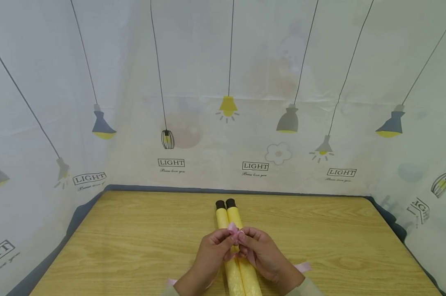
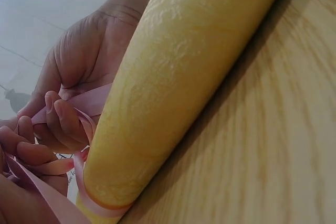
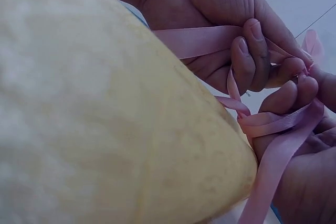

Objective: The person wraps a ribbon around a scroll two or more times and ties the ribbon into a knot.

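Two yellow cylinders with black ends, the left one (image 1: 233,280) and the right one (image 1: 250,279), lie side by side on the wooden table. A pink ribbon (image 2: 97,101) passes around at least one of them, snug against its surface in the left wrist view. Above the cylinders, my left hand (image 1: 212,251) pinches the ribbon between thumb and forefinger, where a small loop stands up. My right hand (image 1: 266,255) meets it there, pinching ribbon too. More ribbon (image 3: 273,174) trails down past the right palm in the right wrist view. Fingertips partly hide the spot where the strands cross.
Loose ribbon ends lie on the table beside each wrist, the right-hand ribbon end (image 1: 303,267) being the plainer one. The wood-grain table (image 1: 145,230) has a dark edge. A pale curtain (image 1: 208,49) printed with hanging lamps surrounds it on three sides.
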`<state>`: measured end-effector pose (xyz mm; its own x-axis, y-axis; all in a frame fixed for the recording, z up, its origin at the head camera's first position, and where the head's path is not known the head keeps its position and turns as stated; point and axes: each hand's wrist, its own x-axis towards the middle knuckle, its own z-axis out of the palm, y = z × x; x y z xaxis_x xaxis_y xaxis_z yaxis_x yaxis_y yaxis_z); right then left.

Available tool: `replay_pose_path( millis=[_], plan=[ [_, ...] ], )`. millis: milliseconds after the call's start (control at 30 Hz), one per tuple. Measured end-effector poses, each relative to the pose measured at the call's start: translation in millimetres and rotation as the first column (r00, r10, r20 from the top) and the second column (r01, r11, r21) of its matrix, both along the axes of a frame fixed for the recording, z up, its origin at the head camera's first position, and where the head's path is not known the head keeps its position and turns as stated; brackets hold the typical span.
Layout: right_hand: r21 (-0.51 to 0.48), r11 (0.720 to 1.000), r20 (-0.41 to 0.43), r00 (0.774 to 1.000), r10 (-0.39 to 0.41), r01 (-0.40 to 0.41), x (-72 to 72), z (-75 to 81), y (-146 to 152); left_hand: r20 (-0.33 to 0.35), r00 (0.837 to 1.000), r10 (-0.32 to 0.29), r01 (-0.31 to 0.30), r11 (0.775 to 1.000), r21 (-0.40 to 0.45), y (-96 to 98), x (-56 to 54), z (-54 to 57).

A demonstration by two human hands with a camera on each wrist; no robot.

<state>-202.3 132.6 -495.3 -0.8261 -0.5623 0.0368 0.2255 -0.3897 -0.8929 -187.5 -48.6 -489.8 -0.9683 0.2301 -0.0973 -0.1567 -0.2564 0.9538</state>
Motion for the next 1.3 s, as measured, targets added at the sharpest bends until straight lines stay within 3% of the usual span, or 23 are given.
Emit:
replay_pose_path(
  millis=[233, 600, 933, 1300],
  plan=[
    [0.012, 1.000, 0.024, 1.000, -0.012, 0.012, -0.1, -0.2, -1.5, -0.039, 0.999, -0.017, 0.017, 1.000, -0.007, -2.0, 1.5, 0.4],
    [0.015, 1.000, 0.019, 1.000, -0.022, 0.022, -0.1, -0.8, -0.1, -0.076, 0.996, -0.057, 0.064, 0.994, 0.094, -3.6, 1.3, -0.5],
    [-0.025, 0.999, 0.019, 0.999, -0.048, 0.049, -1.5, -2.4, 2.0, -0.064, 0.997, -0.047, 0.046, 0.999, -0.010, -2.5, 1.7, 3.1],
    [-0.045, 0.994, -0.011, 0.995, -0.103, 0.102, -1.9, -2.7, 2.3, -0.125, 0.992, -0.031, 0.016, 0.993, -0.118, -0.5, 1.8, 1.2]
  ],
)
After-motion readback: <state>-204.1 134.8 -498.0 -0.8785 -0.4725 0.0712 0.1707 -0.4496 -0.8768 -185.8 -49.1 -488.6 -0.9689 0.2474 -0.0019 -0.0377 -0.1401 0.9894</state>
